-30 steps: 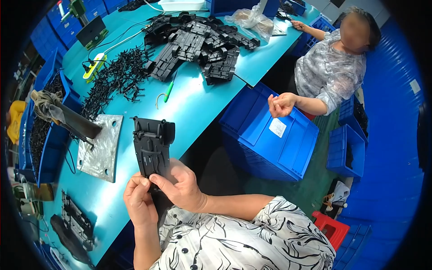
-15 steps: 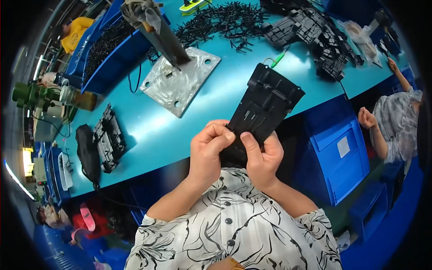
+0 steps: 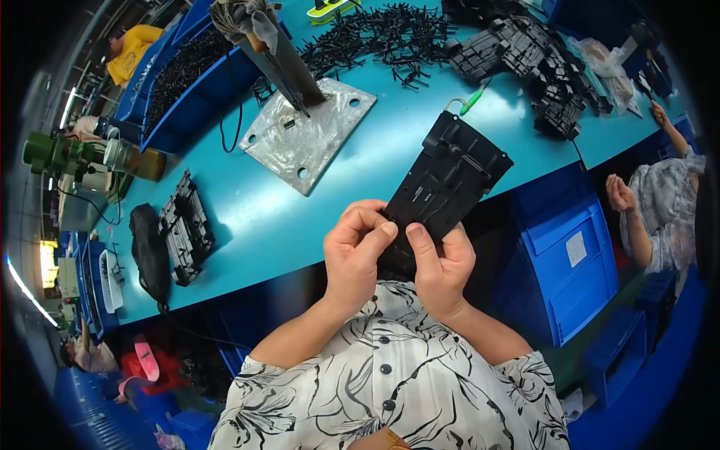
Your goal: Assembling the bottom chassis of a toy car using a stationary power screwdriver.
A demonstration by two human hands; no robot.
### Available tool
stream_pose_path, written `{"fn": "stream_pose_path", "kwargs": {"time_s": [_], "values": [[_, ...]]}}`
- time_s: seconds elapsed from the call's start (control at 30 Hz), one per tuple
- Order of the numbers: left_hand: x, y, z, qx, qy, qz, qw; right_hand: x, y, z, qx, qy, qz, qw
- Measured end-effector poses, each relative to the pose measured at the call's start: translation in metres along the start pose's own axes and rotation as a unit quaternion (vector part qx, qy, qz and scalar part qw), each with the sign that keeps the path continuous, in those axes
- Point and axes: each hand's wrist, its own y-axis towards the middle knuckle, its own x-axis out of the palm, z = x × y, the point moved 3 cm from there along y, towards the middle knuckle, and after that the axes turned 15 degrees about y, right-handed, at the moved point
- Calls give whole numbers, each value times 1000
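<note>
A flat black molded plastic panel (image 3: 439, 176) with ribs and raised shapes is held tilted before my chest, its far end pointing up and right. My left hand (image 3: 352, 251) pinches its near left edge between thumb and bent fingers. On the near right side my right hand (image 3: 441, 266) grips it, thumb lying on top and fingers curled behind. The panel's lower end and the fingertips underneath are partly hidden. Just past its far end lies a green pen-like tool (image 3: 472, 101) with a wire loop.
A metal post on a grey base plate (image 3: 330, 135) stands on the teal table (image 3: 262, 255). Small black parts (image 3: 375, 34) are heaped behind it, with stacked black panels (image 3: 525, 64) at back right. Another black part (image 3: 186, 229) lies left. A co-worker's hand (image 3: 620, 193) shows beyond a blue bin (image 3: 570, 262).
Both hands keep their hold on the panel, which has barely turned. The whole view has shifted slightly. The co-worker's hand at the right has changed its pose.
</note>
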Motion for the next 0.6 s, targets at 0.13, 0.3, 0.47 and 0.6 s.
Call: {"fn": "stream_pose_path", "kwargs": {"time_s": [0.13, 0.3, 0.47, 0.6], "values": [[2, -1, -2, 35, 8, 38, 999, 0, 1, 2, 5, 5, -8, 1000], [5, -2, -3, 50, 6, 66, 997, -2, 0, 7, 43, 26, -2, 999], [4, -1, 0, 91, 55, 55, 993, -3, -1, 6, 26, 13, -7, 1000], [0, 1, 5, 87, 81, 40, 992, -3, 1, 4, 40, 19, 4, 999]]}}
